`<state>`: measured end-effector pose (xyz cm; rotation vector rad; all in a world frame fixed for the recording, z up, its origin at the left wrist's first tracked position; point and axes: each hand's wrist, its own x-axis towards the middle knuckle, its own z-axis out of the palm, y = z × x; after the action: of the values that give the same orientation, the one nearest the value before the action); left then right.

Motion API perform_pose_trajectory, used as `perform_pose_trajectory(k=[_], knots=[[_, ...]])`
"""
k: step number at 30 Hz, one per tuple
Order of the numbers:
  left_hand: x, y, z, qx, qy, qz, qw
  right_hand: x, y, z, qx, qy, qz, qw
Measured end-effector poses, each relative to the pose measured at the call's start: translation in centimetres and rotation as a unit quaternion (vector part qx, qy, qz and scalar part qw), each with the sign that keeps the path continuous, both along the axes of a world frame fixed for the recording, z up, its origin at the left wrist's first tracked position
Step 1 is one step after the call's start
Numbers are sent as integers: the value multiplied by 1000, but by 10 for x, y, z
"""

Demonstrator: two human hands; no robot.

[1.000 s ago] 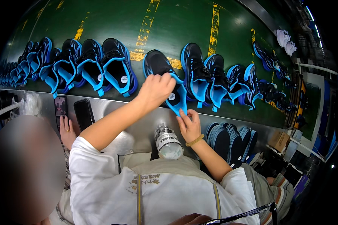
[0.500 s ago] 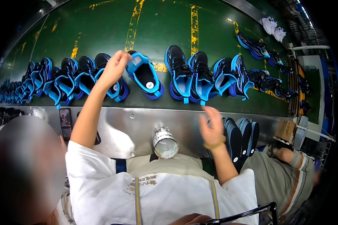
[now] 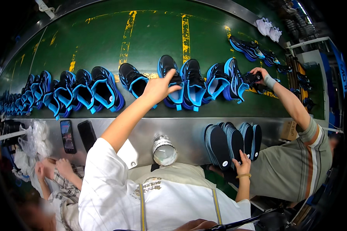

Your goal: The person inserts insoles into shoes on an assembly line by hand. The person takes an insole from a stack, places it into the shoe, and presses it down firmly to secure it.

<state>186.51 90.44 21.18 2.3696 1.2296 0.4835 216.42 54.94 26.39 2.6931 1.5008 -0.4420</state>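
Observation:
My left hand (image 3: 158,87) reaches over the row of black-and-blue sneakers, thumb and forefinger spread. It is right beside a black sneaker with a light blue collar (image 3: 169,63), covering part of it; whether it touches is unclear. My forearm partly hides another sneaker (image 3: 130,73) just to the left. At the lower right, my right hand (image 3: 243,166) lies at the heel ends of a stack of black insoles (image 3: 234,138), its fingers stretched out. More insole stacks (image 3: 216,144) lie on either side, with round white labels at some heels.
Sneakers line the green belt (image 3: 154,34). On the metal ledge (image 3: 189,129) stand a smeared white pot (image 3: 165,151) and two phones (image 3: 67,134). A co-worker's hand (image 3: 261,75) handles a dark shoe at right. Another person sits at left beside plastic bags (image 3: 38,140).
My left hand has moved right, from one sneaker to another. My right hand has come down and back to the insoles. The co-worker's arm at right now reaches over the belt.

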Motion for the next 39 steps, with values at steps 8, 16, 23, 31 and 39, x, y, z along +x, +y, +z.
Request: perform_pose_trajectory(k=[8,16,23,31,39], knots=[[23,34,-13,-41,8,-30,999,-7,94,55,255,227,-92,935],[11,32,-13,-268,-43,43,962,-109,271,27,-107,439,102,886],[8,23,-20,-265,-95,82,956,-177,300,-88,40,95,293,951],[1,13,-20,-254,-131,112,952,-198,280,-33,-72,-10,268,961],[1,9,-7,-213,-72,78,971,-196,302,-42,-215,18,337,917]])
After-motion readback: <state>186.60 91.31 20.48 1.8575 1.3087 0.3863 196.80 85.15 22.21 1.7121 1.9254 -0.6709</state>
